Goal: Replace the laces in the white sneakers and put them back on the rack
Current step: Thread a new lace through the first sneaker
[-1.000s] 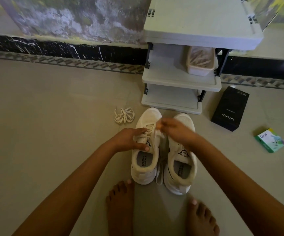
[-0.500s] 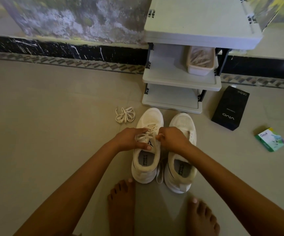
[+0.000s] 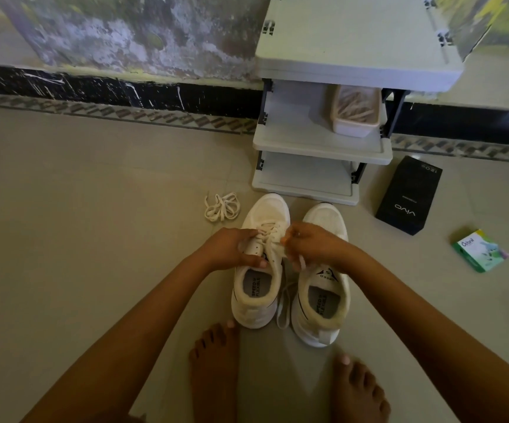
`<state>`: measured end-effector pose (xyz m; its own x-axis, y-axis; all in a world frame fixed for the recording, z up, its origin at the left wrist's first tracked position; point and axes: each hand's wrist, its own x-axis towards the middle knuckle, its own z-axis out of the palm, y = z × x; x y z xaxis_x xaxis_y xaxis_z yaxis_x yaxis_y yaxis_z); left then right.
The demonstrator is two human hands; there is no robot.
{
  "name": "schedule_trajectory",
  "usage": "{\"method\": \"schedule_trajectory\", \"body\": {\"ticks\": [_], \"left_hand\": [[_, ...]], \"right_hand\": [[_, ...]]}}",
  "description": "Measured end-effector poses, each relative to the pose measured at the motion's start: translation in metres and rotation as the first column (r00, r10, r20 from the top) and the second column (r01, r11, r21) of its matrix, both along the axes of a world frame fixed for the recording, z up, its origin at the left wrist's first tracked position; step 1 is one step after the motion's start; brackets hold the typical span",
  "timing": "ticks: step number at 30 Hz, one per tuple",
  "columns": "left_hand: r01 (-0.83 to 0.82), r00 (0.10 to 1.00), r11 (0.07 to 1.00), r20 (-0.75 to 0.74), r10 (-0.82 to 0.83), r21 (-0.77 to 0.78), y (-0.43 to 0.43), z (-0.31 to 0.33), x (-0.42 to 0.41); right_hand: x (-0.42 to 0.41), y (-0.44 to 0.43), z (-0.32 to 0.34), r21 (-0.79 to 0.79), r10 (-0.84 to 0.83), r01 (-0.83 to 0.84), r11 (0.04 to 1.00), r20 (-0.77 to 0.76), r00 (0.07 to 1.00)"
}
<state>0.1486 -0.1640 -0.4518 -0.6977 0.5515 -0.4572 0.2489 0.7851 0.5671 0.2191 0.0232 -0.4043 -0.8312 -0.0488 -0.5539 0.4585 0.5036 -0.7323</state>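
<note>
Two white sneakers stand side by side on the floor, toes toward the white rack (image 3: 320, 138). My left hand (image 3: 232, 247) grips the left sneaker (image 3: 258, 288) at its tongue and eyelet edge. My right hand (image 3: 311, 244) pinches the cream lace (image 3: 270, 236) threaded through that sneaker. A loose end of the lace (image 3: 283, 303) trails down between the two shoes. The right sneaker (image 3: 323, 297) stands free beneath my right wrist. A bundled spare lace (image 3: 221, 206) lies on the floor left of the sneakers' toes.
A pale tub of laces (image 3: 355, 112) sits on the rack's middle shelf. A black phone box (image 3: 409, 195) and a green carton (image 3: 480, 250) lie on the floor to the right. My bare feet (image 3: 213, 370) are just behind the sneakers. The wall runs behind the rack.
My right hand has shifted slightly back toward the left sneaker's laces, still pinching the lace. The left hand keeps its hold on the shoe.
</note>
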Motion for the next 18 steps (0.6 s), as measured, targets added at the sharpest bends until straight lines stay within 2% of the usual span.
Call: {"method": "schedule_trajectory", "body": {"ticks": [2, 6, 11, 13, 16, 18], "left_hand": [[-0.023, 0.999, 1.0, 0.034, 0.023, 0.0, -0.004, 0.002, -0.001], [-0.083, 0.996, 0.996, 0.04, 0.082, 0.037, -0.008, 0.005, -0.002], [-0.125, 0.991, 0.989, 0.046, 0.122, 0.073, -0.006, 0.008, -0.001], [-0.145, 0.989, 0.986, 0.05, 0.142, 0.079, -0.005, 0.009, 0.001], [-0.165, 0.986, 0.984, 0.039, 0.163, 0.07, -0.005, 0.009, 0.003], [-0.165, 0.986, 0.984, 0.009, 0.164, 0.063, -0.004, 0.009, 0.003]], "right_hand": [[0.001, -0.002, -0.01, 0.11, 0.055, -0.055, 0.992, 0.002, 0.998], [-0.005, -0.007, -0.025, 0.458, 0.12, -0.012, 0.889, -0.208, 0.971], [-0.005, -0.019, -0.043, 0.586, 0.259, -0.11, 0.803, -0.176, 0.95], [-0.006, -0.017, -0.044, 0.559, 0.232, -0.089, 0.824, -0.189, 0.954], [-0.015, -0.009, -0.032, 0.282, 0.057, -0.012, 0.959, -0.152, 0.987], [-0.017, -0.008, -0.022, 0.108, -0.019, 0.032, 0.994, -0.122, 0.992]]}}
